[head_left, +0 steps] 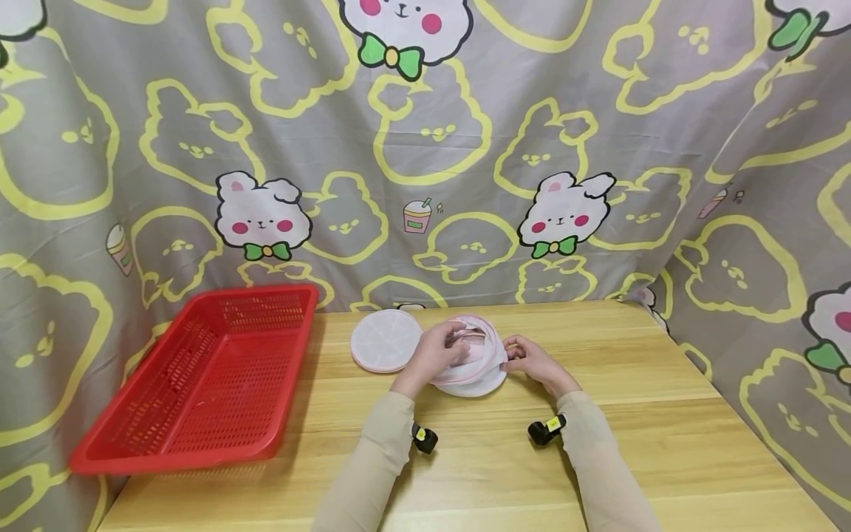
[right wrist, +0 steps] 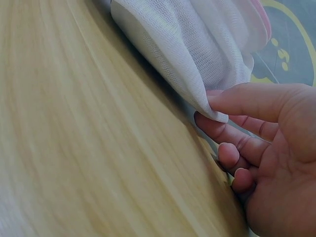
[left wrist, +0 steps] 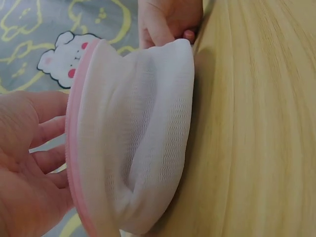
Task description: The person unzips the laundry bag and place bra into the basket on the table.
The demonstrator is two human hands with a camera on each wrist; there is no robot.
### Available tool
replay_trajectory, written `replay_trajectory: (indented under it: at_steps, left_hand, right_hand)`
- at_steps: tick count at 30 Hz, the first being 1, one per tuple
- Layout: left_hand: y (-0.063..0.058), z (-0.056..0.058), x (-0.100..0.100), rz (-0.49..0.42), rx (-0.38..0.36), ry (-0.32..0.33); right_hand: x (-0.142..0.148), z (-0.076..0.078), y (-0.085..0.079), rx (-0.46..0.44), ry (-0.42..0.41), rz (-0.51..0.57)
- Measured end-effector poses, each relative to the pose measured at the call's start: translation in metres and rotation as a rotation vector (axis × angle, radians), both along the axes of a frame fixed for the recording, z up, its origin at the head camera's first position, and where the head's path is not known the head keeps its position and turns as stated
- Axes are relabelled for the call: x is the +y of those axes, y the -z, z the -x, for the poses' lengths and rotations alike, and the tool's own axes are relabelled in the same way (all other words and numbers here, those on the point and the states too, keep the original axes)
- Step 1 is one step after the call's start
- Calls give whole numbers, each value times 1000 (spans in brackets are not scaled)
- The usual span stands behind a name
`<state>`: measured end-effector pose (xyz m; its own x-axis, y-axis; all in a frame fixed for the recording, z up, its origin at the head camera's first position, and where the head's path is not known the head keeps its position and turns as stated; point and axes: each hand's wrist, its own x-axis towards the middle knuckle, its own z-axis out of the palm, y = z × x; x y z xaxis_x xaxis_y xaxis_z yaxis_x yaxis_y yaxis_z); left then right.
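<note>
A white mesh laundry bag [head_left: 473, 375] with pink trim stands partly collapsed on the table, its round mouth tilted up. My left hand [head_left: 439, 351] is at the mouth, thumb and fingers apart. Seen from the left wrist, that hand's fingers [left wrist: 47, 133] reach past the pink rim [left wrist: 74, 128] into the opening, their tips hidden. On the other side my right hand [head_left: 534, 363] pinches the bag's lower edge between thumb and forefinger, as the right wrist view shows, with the white mesh [right wrist: 187, 54] drawn toward the fingers.
Just left of the bag lies a flat round white mesh piece [head_left: 385, 340] with a pink edge. A red plastic basket [head_left: 279, 414] stands at the table's left. Behind the wooden table [head_left: 638, 443] hangs a patterned grey curtain [head_left: 465, 251].
</note>
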<state>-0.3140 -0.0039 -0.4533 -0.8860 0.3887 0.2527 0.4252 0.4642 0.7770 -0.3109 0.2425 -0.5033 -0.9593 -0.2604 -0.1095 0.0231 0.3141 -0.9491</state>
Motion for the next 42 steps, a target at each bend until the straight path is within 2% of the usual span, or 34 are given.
replay_trajectory:
  at_steps: [13, 18, 25, 34, 42]
  left_hand:
    - [-6, -5, 9, 60, 25, -4]
    - [-4, -5, 10, 121, 11, -5]
    - [1, -4, 9, 178, 29, 8]
    - [4, -6, 4, 208, -33, 16]
    - [8, -4, 2, 270, -56, 43]
  right_hand:
    - [1, 2, 2, 5, -10, 19]
    - [1, 0, 1, 10, -13, 38]
    - [0, 0, 0, 4, -5, 17]
    - [1, 1, 0, 15, -13, 22]
    - [0, 1, 1, 21, -25, 45]
